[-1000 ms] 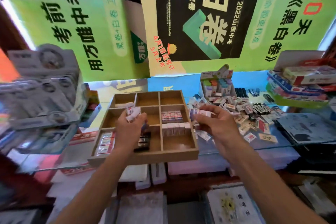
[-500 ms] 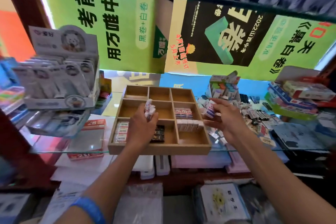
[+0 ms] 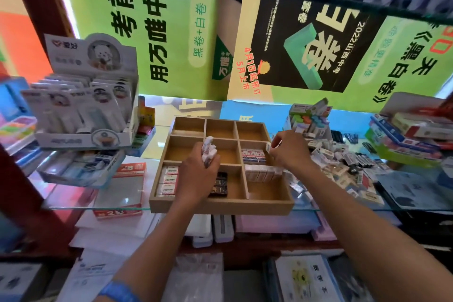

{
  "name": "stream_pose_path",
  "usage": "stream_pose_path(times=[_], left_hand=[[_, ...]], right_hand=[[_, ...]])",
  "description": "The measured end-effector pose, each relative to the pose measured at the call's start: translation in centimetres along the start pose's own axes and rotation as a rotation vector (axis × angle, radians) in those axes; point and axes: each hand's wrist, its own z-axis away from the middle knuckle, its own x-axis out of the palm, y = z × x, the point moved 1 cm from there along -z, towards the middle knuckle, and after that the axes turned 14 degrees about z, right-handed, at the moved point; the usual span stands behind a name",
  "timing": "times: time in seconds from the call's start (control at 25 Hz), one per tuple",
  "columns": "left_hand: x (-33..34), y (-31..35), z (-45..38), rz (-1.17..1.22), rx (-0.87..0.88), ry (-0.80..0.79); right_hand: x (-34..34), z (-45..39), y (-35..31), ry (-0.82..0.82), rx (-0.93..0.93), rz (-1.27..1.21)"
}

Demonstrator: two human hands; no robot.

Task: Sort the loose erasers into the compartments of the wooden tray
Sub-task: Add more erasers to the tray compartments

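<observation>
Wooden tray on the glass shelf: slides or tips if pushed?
The wooden tray looks rigid and flat-bottomed, so tipping seems unlikely. On the smooth glass shelf it would probably slide. Its front edge sits near the shelf's lip, so a pull could overhang it.

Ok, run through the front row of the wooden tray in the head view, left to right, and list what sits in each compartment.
White-sleeved erasers stacked in the left compartment → black erasers in the middle one, partly hidden by the left hand → a row of white erasers along the back of the right one.
</observation>
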Motion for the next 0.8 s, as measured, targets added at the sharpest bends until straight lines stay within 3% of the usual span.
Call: stream_pose_path(times=[0.16,0.32,0.52,0.8], left_hand=[[0.3,-0.2,-0.1,-0.036,0.022,0.009],[0.5,-0.4,-0.1,-0.054,0.035,0.008],[0.7,-0.3,-0.2,-0.083,0.044,0.022],[0.8,-0.2,0.0,-0.075,0.044,0.020]], right_hand=[[3.0,-1.1,0.3,-0.027,-0.058,0.182],[3.5,-1.6,0.2,-0.054,-0.102,0.203],[1.1,-2.6,1.7,-0.243,-0.290,0.187],[1.9,-2.5,2.2,-0.118,-0.268,0.148]])
